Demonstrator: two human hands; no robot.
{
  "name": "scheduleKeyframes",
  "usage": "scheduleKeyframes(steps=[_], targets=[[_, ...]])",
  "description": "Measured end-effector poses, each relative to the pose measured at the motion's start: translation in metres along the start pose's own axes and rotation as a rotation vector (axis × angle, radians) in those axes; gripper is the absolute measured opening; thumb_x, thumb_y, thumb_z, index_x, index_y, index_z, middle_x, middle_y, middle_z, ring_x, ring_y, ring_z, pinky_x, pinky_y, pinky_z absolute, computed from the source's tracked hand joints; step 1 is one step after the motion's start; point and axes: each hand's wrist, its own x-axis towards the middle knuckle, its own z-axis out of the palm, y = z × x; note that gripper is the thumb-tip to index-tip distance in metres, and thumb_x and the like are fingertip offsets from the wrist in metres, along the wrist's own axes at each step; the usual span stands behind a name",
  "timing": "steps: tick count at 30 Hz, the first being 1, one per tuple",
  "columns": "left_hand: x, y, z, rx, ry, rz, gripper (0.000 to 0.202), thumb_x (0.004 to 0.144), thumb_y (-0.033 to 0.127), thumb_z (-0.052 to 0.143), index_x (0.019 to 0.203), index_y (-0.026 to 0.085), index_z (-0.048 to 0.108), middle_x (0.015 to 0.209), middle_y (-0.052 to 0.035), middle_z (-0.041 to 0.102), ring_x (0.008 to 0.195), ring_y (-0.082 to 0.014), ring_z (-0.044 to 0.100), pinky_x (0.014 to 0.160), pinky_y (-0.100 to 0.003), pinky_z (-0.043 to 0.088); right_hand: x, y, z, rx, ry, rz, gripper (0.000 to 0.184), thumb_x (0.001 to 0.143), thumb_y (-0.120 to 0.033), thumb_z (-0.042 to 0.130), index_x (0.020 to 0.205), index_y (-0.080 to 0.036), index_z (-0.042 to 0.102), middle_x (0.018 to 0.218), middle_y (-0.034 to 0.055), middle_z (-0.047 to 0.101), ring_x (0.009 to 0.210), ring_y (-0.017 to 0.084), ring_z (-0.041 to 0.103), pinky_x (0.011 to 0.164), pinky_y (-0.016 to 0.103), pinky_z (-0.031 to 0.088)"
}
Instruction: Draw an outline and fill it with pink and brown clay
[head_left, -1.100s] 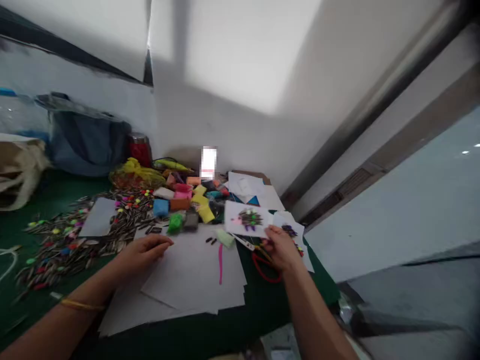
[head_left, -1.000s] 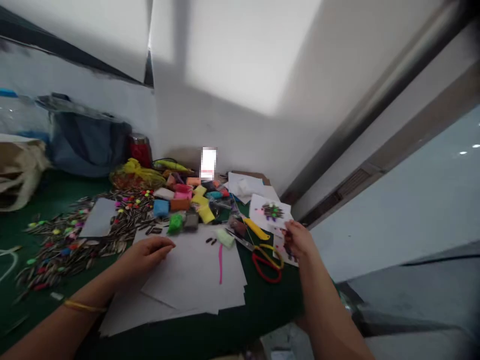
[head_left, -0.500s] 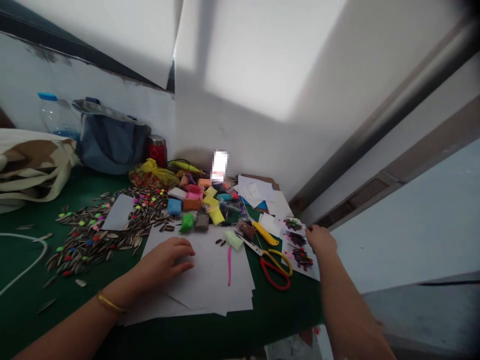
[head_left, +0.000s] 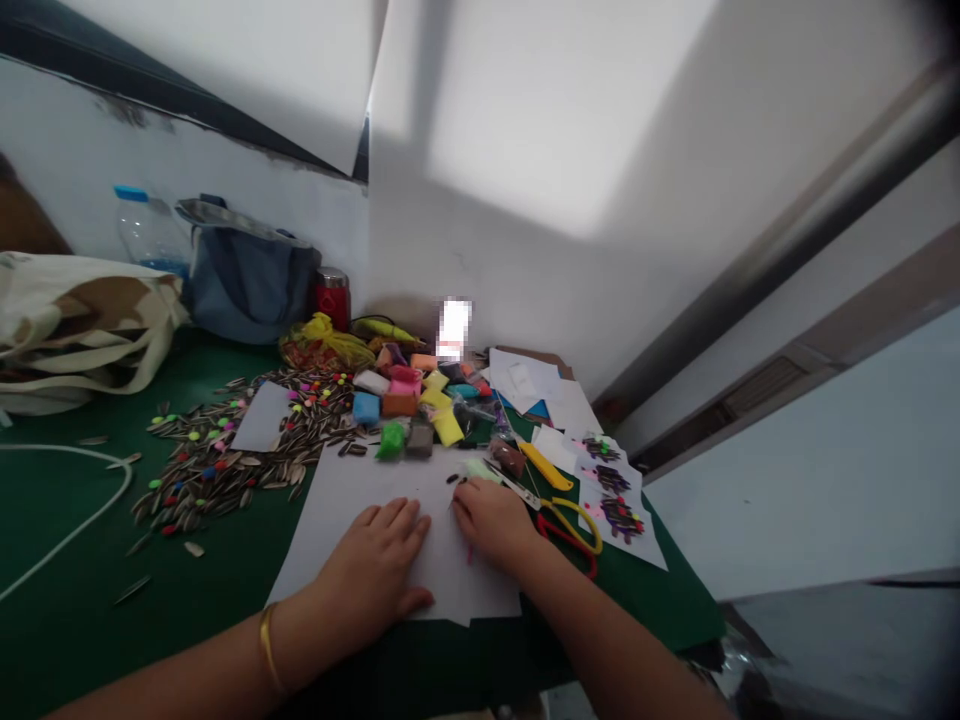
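In the head view, the left hand (head_left: 381, 565) lies palm down across the white paper (head_left: 341, 510) at lower centre, fingers extended, holding nothing visible. And the right hand (head_left: 496, 527), just right of centre, bends its fingers down onto the sheet, partly covering the pink strip (head_left: 470, 554); whether those fingertips grip anything, you cannot tell! Right beside it, pale green clay (head_left: 482, 468) peeks out beyond the knuckles. Scissors (head_left: 577, 520) with red and yellow handles sit to the right, a yellow cutter (head_left: 546, 466) just above them. At the right of the table, seed-decorated papers (head_left: 646, 537) show three dark clusters. Look left of centre: a great spill of striped seeds (head_left: 225, 490) dotted with bright colours, while packets of coloured clay (head_left: 401, 405) crowd the middle above the paper.
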Motion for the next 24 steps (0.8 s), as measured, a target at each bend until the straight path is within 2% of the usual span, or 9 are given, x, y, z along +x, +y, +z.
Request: scheduleKeyframes(steps=[6, 9, 12, 17, 21, 24], targets=[[-0.007, -0.02, -0.008, -0.013, -0.091, 0.116, 0.06, 0.084, 0.048, 0.059, 0.137, 0.02, 0.05, 0.149, -0.0154, 0.042, 0.138, -0.0321, 0.037, 0.11, -0.05, 0.031, 0.023, 0.014, 0.006, 0.032, 0.129, -0.021, 0.028, 0.093, -0.019, 0.05, 0.118, -0.02, 0.062, 0.112, 0.0084, 0.061, 0.103, 0.019, 0.056, 0.09, 0.028, 0.042], [-0.013, -0.035, -0.013, -0.06, -0.103, 0.208, 0.051, 0.085, 0.042, 0.059, 0.131, 0.022, 0.053, 0.149, -0.0117, 0.044, 0.138, -0.0279, 0.037, 0.114, -0.047, 0.027, 0.018, 0.018, 0.004, 0.049, 0.17, 0.001, 0.031, 0.091, -0.017, 0.051, 0.12, -0.019, 0.061, 0.116, 0.0091, 0.061, 0.108, 0.021, 0.055, 0.094, 0.029, 0.042], [-0.016, -0.044, -0.014, -0.108, -0.094, 0.257, 0.044, 0.084, 0.038, 0.06, 0.125, 0.022, 0.056, 0.148, -0.0108, 0.045, 0.138, -0.0264, 0.039, 0.115, -0.045, 0.027, 0.005, 0.019, 0.003, 0.057, 0.173, 0.033, 0.025, 0.093, -0.02, 0.05, 0.113, -0.021, 0.065, 0.111, 0.0082, 0.063, 0.105, 0.021, 0.056, 0.092, 0.03, 0.043], [-0.01, -0.035, -0.016, -0.109, -0.057, 0.225, 0.039, 0.082, 0.031, 0.063, 0.118, 0.018, 0.059, 0.141, -0.0143, 0.051, 0.133, -0.0292, 0.043, 0.112, -0.049, 0.03, 0.001, 0.012, 0.01, 0.153, 0.118, -0.078, 0.022, 0.093, -0.021, 0.05, 0.107, -0.021, 0.068, 0.106, 0.0069, 0.064, 0.1, 0.019, 0.057, 0.089, 0.028, 0.045], [-0.005, -0.021, -0.021, -0.09, -0.065, 0.199, 0.034, 0.082, 0.031, 0.063, 0.113, 0.018, 0.06, 0.131, -0.015, 0.056, 0.126, -0.0299, 0.049, 0.108, -0.049, 0.034, 0.016, 0.002, 0.021, 0.174, 0.207, -0.092, 0.032, 0.089, -0.016, 0.052, 0.119, -0.017, 0.063, 0.119, 0.0101, 0.061, 0.11, 0.022, 0.053, 0.098, 0.033, 0.042], [-0.005, -0.018, -0.021, -0.058, -0.056, 0.199, 0.032, 0.084, 0.032, 0.061, 0.112, 0.016, 0.06, 0.128, -0.016, 0.057, 0.123, -0.032, 0.05, 0.105, -0.052, 0.036, 0.019, -0.001, 0.021, 0.177, 0.249, -0.119, 0.034, 0.089, -0.016, 0.052, 0.122, -0.017, 0.061, 0.125, 0.01, 0.058, 0.114, 0.022, 0.051, 0.101, 0.033, 0.04]])
